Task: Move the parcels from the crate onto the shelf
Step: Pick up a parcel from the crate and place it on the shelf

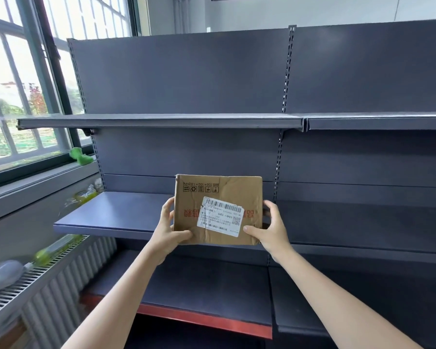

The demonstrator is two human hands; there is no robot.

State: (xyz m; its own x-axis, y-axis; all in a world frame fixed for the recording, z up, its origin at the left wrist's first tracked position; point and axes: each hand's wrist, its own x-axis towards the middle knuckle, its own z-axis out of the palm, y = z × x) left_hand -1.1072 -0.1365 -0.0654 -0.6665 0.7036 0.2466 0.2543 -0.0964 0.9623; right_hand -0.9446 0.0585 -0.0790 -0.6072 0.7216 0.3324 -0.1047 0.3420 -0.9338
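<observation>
Both hands' grip, left hand (168, 229) and right hand (272, 230), round cardboard parcel (218, 210) before dark shelf (111, 212).

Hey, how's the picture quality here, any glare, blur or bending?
Head view: the window at left is blown out by daylight; the green items on the sill are blurred; wide-angle bending bows the dark grey metal shelf; the brown cardboard parcel is sharp.

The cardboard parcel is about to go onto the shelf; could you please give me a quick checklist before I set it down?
1. Left hand grips the parcel: ok.
2. Right hand grips its other side: ok.
3. Middle shelf bare where visible: ok.
4. Parcel held level: ok.
5. Shipping label faces outward: ok.
6. Parcel's underside clears the shelf edge: cannot tell.
</observation>
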